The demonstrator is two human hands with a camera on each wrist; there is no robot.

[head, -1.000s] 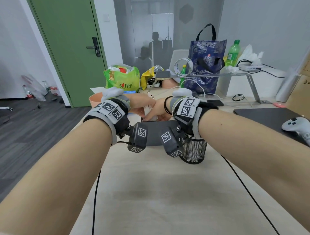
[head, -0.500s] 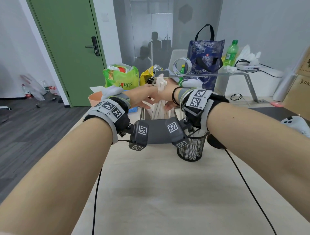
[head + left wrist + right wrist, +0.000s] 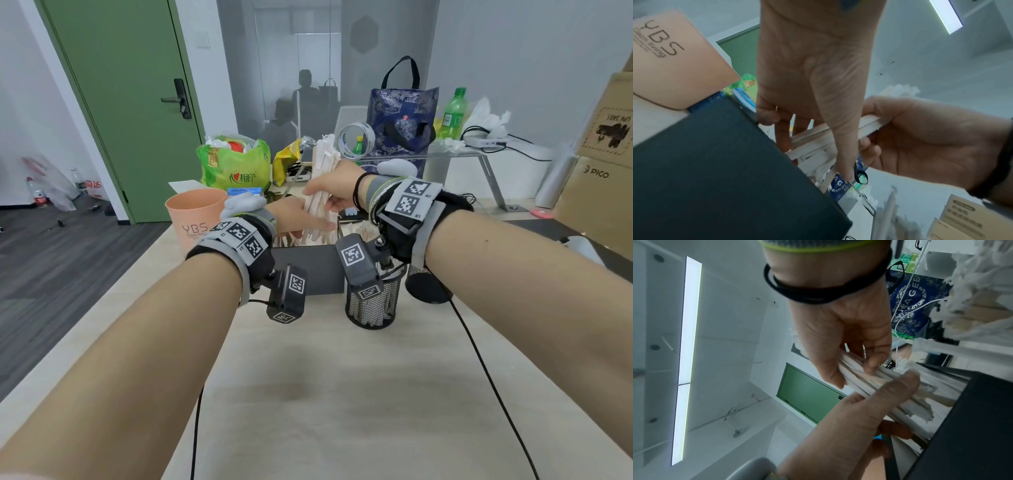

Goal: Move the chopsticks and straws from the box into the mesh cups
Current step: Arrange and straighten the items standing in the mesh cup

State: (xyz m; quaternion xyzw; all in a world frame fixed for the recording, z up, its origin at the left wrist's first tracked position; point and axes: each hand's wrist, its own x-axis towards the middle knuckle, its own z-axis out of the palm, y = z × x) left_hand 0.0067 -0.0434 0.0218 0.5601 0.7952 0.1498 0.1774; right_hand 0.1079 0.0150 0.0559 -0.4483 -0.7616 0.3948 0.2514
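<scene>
My right hand (image 3: 329, 195) grips a bundle of paper-wrapped chopsticks and straws (image 3: 323, 178) and holds it tilted above the dark box (image 3: 308, 267). My left hand (image 3: 308, 219) pinches the bundle's lower part between thumb and fingers. The left wrist view shows the bundle (image 3: 807, 149) passing under my left thumb into my right hand (image 3: 920, 138), beside the box (image 3: 725, 178). In the right wrist view both hands close on the bundle (image 3: 857, 378) over the box (image 3: 972, 418), where more wrapped sticks lie. A black mesh cup (image 3: 371, 308) with wrapped sticks stands right of the box; a second mesh cup (image 3: 428, 286) is partly hidden behind my right arm.
A pink cup (image 3: 193, 219) stands left of the box. Behind it are a green bag (image 3: 236, 168) and a blue bag (image 3: 400, 116). Cardboard boxes (image 3: 603, 154) rise at the right. Black cables (image 3: 479, 359) cross the pale table (image 3: 325, 394).
Both hands were low in the box a second ago. The right hand has lifted the bundle up out of it, and the left hand now pinches its lower part.
</scene>
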